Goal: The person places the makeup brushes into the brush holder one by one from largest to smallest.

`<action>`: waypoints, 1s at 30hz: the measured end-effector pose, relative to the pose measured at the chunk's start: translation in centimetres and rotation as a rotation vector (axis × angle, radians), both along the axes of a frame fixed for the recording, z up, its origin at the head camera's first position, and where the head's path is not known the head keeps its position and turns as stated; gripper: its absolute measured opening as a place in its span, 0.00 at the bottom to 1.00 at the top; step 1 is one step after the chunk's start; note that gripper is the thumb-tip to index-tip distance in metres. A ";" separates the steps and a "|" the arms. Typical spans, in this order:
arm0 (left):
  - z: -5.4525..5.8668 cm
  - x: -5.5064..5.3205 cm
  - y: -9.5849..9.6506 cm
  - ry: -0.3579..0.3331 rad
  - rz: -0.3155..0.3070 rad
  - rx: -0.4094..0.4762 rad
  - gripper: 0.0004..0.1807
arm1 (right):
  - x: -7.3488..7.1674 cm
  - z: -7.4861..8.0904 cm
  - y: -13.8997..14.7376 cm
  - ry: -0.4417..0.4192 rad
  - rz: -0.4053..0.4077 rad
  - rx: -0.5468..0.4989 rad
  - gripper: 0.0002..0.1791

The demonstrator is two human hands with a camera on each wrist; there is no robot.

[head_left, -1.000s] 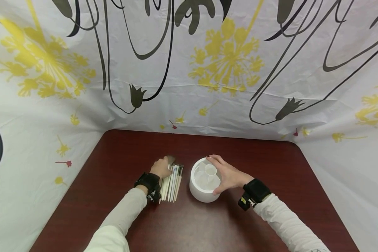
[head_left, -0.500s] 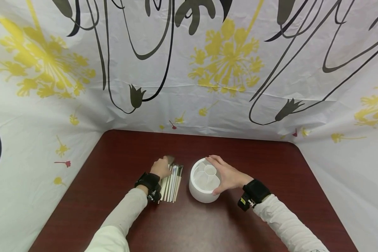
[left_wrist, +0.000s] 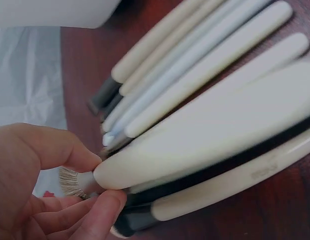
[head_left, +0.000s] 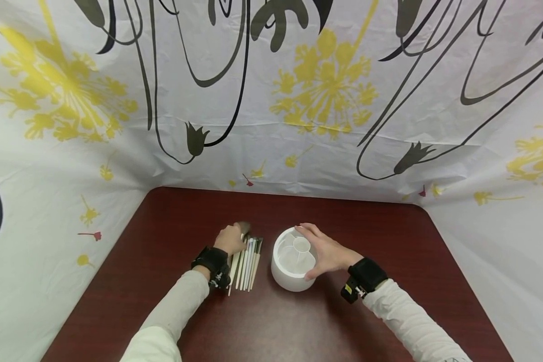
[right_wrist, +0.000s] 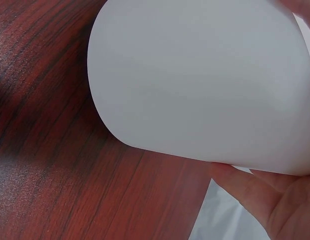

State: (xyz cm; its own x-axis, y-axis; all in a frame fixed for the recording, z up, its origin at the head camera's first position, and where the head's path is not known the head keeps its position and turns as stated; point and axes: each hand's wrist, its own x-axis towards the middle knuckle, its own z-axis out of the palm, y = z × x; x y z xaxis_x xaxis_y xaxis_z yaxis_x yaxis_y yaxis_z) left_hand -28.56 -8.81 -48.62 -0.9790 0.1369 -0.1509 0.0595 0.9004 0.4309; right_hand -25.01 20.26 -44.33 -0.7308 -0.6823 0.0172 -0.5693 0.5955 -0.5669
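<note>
In the head view my left hand (head_left: 229,240) is at the upper end of a row of brushes (head_left: 249,264) on the table. The left wrist view shows its thumb and a finger pinching a makeup brush (left_wrist: 210,135) with a thick cream handle, close to its bristles (left_wrist: 70,182). Several thinner pale-handled brushes lie alongside, with a black handle beneath. My right hand (head_left: 329,251) holds the rim and side of a round white brush holder (head_left: 293,283), its thumb on the near side and fingers on the far side. Curved dividers split the holder's top into compartments.
The dark red-brown table (head_left: 271,327) has rounded far corners. A white curtain (head_left: 262,100) with yellow and grey plant patterns hangs behind it and along both sides. The holder stands just right of the brushes.
My left hand has shifted slightly left and up with the pinched brush, and the gap to the other brushes has widened a little. My right hand and the holder look nearly still.
</note>
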 end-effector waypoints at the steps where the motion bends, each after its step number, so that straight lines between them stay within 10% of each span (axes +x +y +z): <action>1: 0.1 -0.1 0.0 0.010 -0.006 0.004 0.33 | 0.0 0.0 0.0 -0.002 -0.002 0.003 0.65; 19: 7.4 0.0 0.3 0.178 -0.011 0.228 0.14 | -0.1 -0.3 0.0 0.007 -0.009 0.012 0.65; 30: 10.0 0.7 2.4 0.282 -0.066 0.328 0.14 | 0.0 -0.2 -0.1 0.008 -0.011 0.008 0.65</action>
